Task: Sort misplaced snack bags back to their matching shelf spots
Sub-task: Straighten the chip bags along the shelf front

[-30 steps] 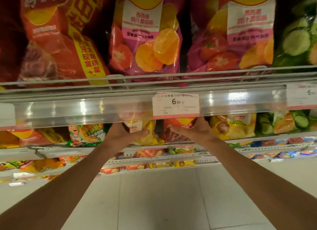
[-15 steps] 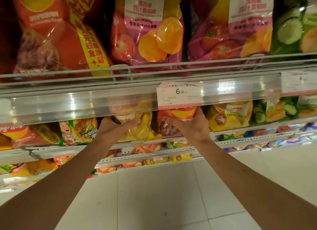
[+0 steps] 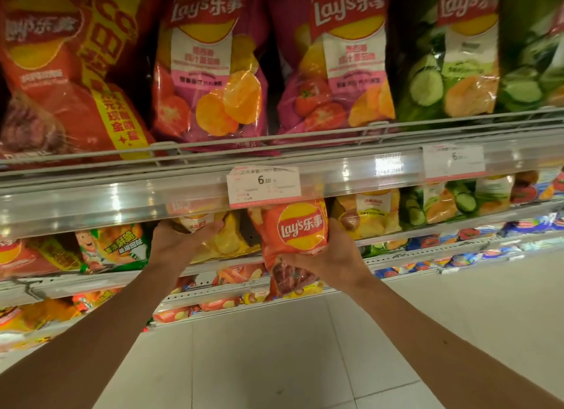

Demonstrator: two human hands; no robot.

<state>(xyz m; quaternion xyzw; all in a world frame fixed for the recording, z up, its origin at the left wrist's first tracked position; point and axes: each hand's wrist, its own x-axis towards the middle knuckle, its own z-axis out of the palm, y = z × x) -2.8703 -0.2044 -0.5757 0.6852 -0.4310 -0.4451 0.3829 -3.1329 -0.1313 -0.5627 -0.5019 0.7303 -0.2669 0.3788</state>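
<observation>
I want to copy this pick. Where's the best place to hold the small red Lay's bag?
Grip the small red Lay's bag at its lower half, coming from the right, as the right hand does: the price tag and shelf rail cover its top, and the yellow bag crowds its left.

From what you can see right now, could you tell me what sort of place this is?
Most likely a supermarket snack aisle: tiered shelves stocked with chip bags, a price tag clipped to the clear shelf rail, and a tiled floor below.
</observation>
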